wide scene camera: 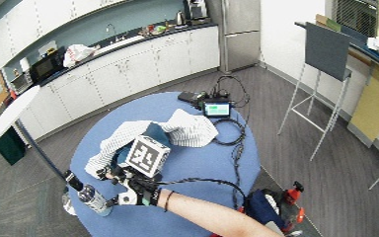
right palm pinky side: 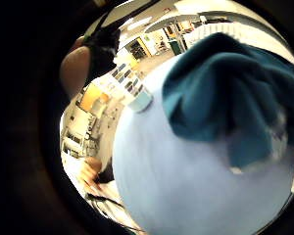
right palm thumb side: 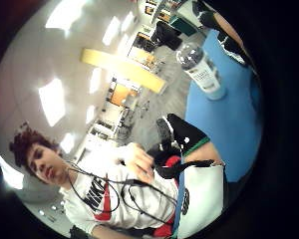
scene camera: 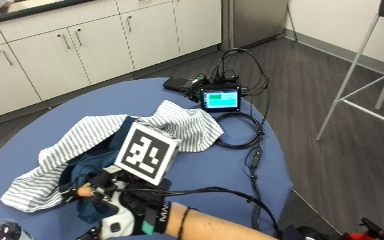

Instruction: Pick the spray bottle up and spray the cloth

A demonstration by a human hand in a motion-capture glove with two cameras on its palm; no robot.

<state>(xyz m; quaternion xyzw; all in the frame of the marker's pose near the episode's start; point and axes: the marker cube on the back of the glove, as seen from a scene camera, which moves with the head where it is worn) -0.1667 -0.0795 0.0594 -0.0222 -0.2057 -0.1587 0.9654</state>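
A clear bottle (wide scene camera: 91,196) with a dark top stands at the table's near left edge; the thumb side palm view shows the bottle (right palm thumb side: 202,69) upright on the blue tabletop. A striped white cloth (scene camera: 99,137) lies crumpled mid-table over a teal cloth (scene camera: 85,172). My gloved right hand (scene camera: 122,212) hovers low at the near edge of the teal cloth, between it and the bottle, fingers relaxed and holding nothing. In the little finger side palm view the teal cloth (right palm pinky side: 225,98) lies on the table close to the palm.
The round blue table (scene camera: 245,175) carries a small screen device (scene camera: 220,98) with black cables (scene camera: 245,135) at its far right side. A black case (scene camera: 177,83) lies beside it. White cabinets (scene camera: 79,45) and a stool (scene camera: 372,75) stand beyond the table.
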